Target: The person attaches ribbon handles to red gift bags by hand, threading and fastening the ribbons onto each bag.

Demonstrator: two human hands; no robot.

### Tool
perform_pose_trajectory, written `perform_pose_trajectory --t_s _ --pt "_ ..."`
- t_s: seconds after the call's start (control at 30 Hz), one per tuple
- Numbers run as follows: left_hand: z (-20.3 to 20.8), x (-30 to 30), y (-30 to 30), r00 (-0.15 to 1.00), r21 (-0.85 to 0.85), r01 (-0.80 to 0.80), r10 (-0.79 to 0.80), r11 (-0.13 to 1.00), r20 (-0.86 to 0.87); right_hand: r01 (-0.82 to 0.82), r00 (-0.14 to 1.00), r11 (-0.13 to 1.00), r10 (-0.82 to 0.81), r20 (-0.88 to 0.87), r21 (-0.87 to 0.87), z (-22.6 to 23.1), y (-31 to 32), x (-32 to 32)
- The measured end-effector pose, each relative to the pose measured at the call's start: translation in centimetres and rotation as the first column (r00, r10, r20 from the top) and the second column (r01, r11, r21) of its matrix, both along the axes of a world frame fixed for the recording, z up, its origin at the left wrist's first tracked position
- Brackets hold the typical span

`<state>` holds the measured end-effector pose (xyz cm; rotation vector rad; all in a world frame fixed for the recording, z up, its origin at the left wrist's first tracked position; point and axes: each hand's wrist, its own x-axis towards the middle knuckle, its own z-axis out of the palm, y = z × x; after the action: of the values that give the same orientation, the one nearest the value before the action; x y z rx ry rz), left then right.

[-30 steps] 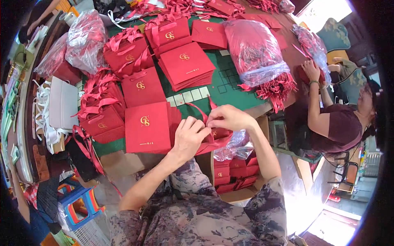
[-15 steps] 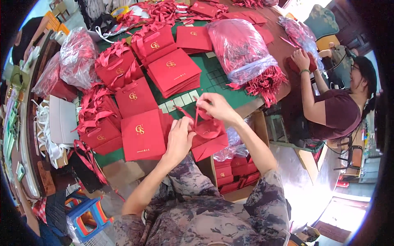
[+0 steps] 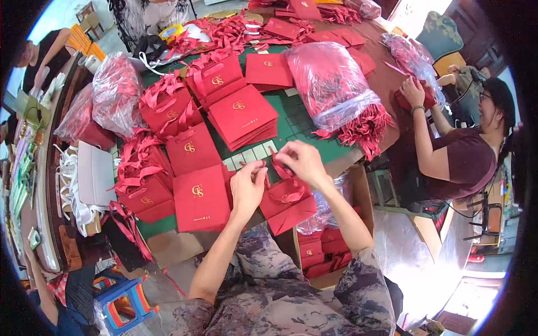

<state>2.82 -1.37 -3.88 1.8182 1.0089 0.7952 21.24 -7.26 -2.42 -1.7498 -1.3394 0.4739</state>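
A small red paper gift bag lies tilted at the table's near edge, with a red ribbon rising from it. My left hand is closed at the ribbon's left side, thumb and fingers pinched together on a thin part of it. On the other side my right hand grips the ribbon's loop between thumb and fingers. Beside my left hand lies a stack of flat red bags with gold lettering. Just beyond my hands is a row of pale rectangular pieces on the green mat.
More stacked red bags and ribboned bags cover the green mat. A plastic-wrapped bundle of ribbons lies beyond. Below the table edge stands a carton holding red bags. A co-worker handles something red at right.
My hands have drawn slightly apart at the ribbon, and the loop has been pulled smaller. The whole view has shifted a little, so the table's things sit lower and further right.
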Motion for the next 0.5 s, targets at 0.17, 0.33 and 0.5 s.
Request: perform_pose_trajectory --t_s 0.17,0.33,0.5 --pt "-0.6 0.4 -0.1 0.998 -0.071 0.027 -0.023 0.997 0.051 0.016 0.936 0.991 0.032 0.352 -0.132 -3.6 0.2 -0.6" --pt "-1.4 -0.5 0.5 0.994 -0.272 0.035 -0.005 0.962 0.11 0.005 0.992 0.997 0.004 0.124 -0.071 -0.4 -0.4 -2.2" --pt "-1.8 0.1 -0.1 0.941 -0.415 0.111 0.039 0.903 0.336 -0.009 0.943 1.0 0.0 -0.333 -0.025 0.8 -1.8 -3.9"
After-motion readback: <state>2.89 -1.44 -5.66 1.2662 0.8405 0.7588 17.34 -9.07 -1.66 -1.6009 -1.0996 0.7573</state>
